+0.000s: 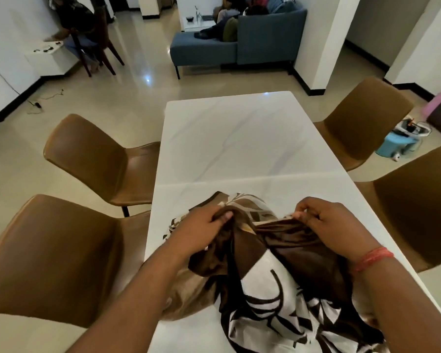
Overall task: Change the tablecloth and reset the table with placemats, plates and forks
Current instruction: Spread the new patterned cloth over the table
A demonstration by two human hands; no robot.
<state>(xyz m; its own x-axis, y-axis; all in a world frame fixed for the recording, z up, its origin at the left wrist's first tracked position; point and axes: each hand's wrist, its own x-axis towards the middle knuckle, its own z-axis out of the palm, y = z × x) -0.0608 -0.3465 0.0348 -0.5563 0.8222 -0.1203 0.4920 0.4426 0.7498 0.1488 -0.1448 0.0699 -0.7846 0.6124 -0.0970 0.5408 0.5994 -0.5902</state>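
Note:
A bunched tablecloth (270,273), brown and white with a leaf pattern, lies crumpled on the near end of the white marble table (239,138). My left hand (204,222) grips a fold of the cloth near its far edge. About a hand's width to the right, my right hand (326,220) pinches another fold of the same cloth with curled fingers; a red thread band circles that wrist. The far part of the tabletop is bare. No placemats, plates or forks are in view.
Two brown chairs (92,161) stand along the table's left side and two more brown chairs (367,118) along the right. A blue sofa (239,42) with people on it stands at the back. Another person sits at the far left. A blue stool (397,143) is at the right.

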